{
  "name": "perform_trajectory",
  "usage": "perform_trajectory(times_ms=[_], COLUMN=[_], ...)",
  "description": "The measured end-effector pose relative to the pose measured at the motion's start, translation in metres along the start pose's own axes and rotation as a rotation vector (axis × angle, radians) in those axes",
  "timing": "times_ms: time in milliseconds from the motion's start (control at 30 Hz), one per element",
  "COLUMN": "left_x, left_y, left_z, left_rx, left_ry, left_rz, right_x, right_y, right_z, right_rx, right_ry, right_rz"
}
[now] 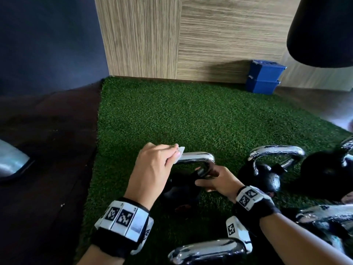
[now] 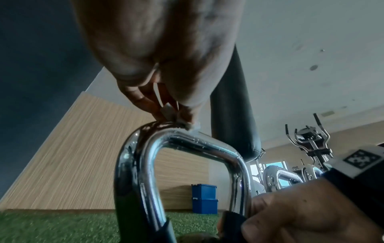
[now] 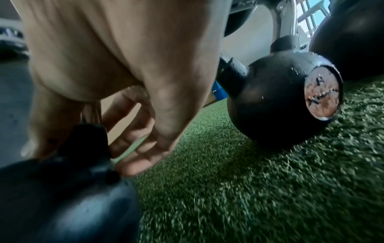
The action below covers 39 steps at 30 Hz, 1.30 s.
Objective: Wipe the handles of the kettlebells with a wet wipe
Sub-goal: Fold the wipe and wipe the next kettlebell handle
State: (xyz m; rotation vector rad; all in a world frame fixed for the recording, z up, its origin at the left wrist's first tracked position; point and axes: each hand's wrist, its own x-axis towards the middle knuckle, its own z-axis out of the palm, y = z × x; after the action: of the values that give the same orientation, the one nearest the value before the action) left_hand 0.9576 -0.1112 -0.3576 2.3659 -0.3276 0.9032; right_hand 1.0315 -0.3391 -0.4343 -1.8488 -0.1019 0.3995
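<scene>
Left hand [image 1: 154,165] pinches wipe [image 1: 180,151] on handle [image 1: 194,156]; right hand [image 1: 219,181] grips its base. Risk: small pinch, wipe slips off chrome.

The polished chrome metal handle [image 1: 194,158] of the nearest kettlebell is mirror-glossy and smooth, flecked with droplets on its top bar in the left wrist view. Its round black body [image 3: 68,202] has a dull satin sheen. The small white wet wipe [image 1: 180,151] looks like soft, matt cloth. The neighbouring black ball-shaped kettlebell [image 3: 276,102] is semi-glossy, with a worn, scuffed disc on its flat face. The green artificial turf floor [image 1: 191,119] is rough and fibrous. The beige wall panel [image 1: 172,35] shows matt, fine-lined wood grain. The two stacked blue boxes [image 1: 264,78] look like smooth plastic.
</scene>
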Motion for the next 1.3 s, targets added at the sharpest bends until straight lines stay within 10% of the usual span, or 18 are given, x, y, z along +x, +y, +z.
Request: perform_trajectory(times_ms=[300,633,1067,1300], left_x=[-0.013,-0.043,-0.1,-0.097], left_y=[0.003,-0.027,-0.049,-0.051], left_z=[-0.004,0.0,0.049,0.045], left_rx=[0.157,-0.174,-0.681,-0.507], left_ry=[-0.095,0.194,0.19,0.181], left_rz=[-0.048,-0.29,-0.855,-0.72], right_x=[0.001,-0.001,0.002,0.001], right_y=[0.018,0.02,0.009,-0.005], right_z=[0.004,0.006,0.002,0.001], right_rx=[0.026,0.036,-0.173,-0.278], right_ry=[0.068,0.067,0.078,-0.039], right_rz=[-0.075,-0.105,-0.138,-0.136])
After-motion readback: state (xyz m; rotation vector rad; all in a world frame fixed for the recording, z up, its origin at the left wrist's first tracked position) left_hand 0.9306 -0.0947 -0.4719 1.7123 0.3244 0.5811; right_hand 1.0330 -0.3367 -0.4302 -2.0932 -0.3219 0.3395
